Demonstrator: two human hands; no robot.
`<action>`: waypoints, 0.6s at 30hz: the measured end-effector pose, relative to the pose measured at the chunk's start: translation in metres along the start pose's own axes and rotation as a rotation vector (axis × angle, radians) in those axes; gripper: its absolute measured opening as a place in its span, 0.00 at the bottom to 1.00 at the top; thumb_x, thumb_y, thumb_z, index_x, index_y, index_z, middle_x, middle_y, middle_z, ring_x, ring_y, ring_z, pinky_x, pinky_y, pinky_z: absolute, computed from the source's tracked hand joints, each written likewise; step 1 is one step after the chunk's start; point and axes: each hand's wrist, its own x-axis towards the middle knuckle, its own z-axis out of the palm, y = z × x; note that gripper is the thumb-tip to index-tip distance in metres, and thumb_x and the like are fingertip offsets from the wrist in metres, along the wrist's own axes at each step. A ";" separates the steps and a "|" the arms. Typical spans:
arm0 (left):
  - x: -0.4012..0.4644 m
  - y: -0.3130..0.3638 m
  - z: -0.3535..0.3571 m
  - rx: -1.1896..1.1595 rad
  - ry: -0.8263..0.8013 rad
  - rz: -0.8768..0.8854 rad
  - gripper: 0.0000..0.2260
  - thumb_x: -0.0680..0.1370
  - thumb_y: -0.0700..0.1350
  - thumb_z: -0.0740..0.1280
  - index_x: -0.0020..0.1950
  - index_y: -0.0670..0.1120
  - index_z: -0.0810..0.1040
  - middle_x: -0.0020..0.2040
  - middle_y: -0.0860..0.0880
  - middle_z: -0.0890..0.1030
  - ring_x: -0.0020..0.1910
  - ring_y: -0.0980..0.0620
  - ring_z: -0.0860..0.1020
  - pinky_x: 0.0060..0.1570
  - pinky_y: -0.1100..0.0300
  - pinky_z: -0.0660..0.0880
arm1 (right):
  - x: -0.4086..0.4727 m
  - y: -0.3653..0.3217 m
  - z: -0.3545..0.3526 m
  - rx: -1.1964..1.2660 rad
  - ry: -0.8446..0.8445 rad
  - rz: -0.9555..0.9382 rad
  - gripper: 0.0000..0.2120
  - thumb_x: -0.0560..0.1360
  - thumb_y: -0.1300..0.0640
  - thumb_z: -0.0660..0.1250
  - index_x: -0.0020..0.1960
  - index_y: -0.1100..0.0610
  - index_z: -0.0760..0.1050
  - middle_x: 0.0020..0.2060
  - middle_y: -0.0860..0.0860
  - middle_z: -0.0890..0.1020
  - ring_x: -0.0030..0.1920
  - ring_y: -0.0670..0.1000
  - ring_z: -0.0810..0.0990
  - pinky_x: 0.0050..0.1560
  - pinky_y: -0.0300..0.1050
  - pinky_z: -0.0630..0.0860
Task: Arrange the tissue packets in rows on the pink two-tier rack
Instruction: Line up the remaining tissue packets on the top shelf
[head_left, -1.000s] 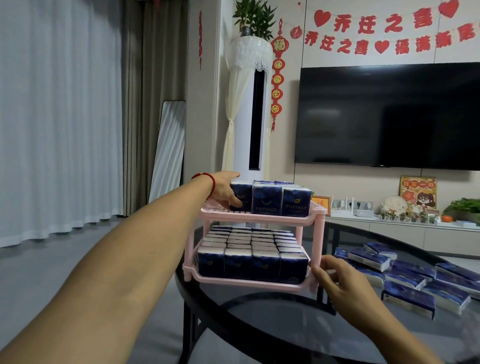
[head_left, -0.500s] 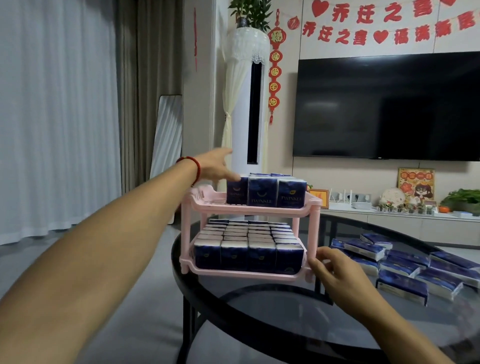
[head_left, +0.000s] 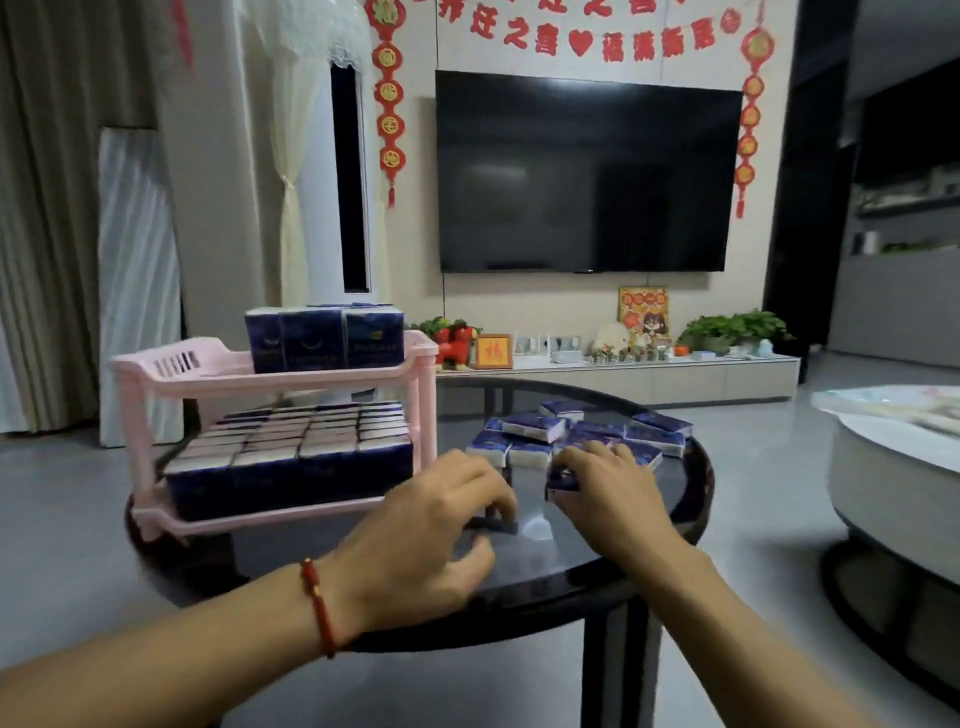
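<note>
A pink rack (head_left: 270, 374) stands on the left part of a round dark glass bench (head_left: 597, 561). Its lower tier is filled with rows of upright blue tissue packets (head_left: 291, 467). Its upper tier carries one group of upright packets (head_left: 324, 338) at the right end; the left part of that tier is bare.

Loose packets (head_left: 582, 436) lie flat in a pile on the far right of the bench, just behind the hands.

The left hand (head_left: 431, 530), with a red cord (head_left: 319, 605) at the wrist, is over the bench in front of the rack's right leg. Its fingers are curled down onto a dark packet (head_left: 493, 522) lying on the glass; motion blur prevents confirming a full grip. The right hand (head_left: 608, 493) is at the near edge of the pile, fingers curled round a blue packet (head_left: 563, 480).

Behind the bench: a wall television (head_left: 587, 176), a low cabinet (head_left: 649, 376) with plants and ornaments, red hanging decorations (head_left: 389, 98) and curtains (head_left: 47, 208). A white round table (head_left: 893, 483) stands at the right.
</note>
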 end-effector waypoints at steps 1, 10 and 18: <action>0.003 -0.001 0.012 -0.075 -0.025 -0.083 0.10 0.74 0.40 0.69 0.54 0.50 0.80 0.52 0.56 0.78 0.53 0.59 0.75 0.54 0.66 0.74 | -0.003 0.001 -0.001 0.016 0.025 -0.047 0.13 0.79 0.47 0.67 0.63 0.45 0.77 0.61 0.49 0.78 0.63 0.56 0.71 0.60 0.54 0.71; 0.012 -0.012 0.030 -0.400 0.032 -0.459 0.20 0.77 0.48 0.73 0.68 0.58 0.75 0.57 0.57 0.83 0.57 0.58 0.81 0.56 0.58 0.80 | -0.035 -0.013 -0.026 1.114 -0.157 -0.196 0.12 0.84 0.53 0.63 0.60 0.57 0.82 0.49 0.56 0.87 0.50 0.57 0.86 0.51 0.53 0.85; 0.001 -0.019 0.026 -0.513 0.211 -0.637 0.13 0.76 0.43 0.74 0.58 0.56 0.79 0.51 0.54 0.86 0.51 0.53 0.84 0.54 0.47 0.83 | 0.017 0.060 -0.003 0.197 0.089 0.157 0.16 0.79 0.52 0.67 0.66 0.51 0.78 0.63 0.51 0.81 0.62 0.54 0.78 0.60 0.54 0.76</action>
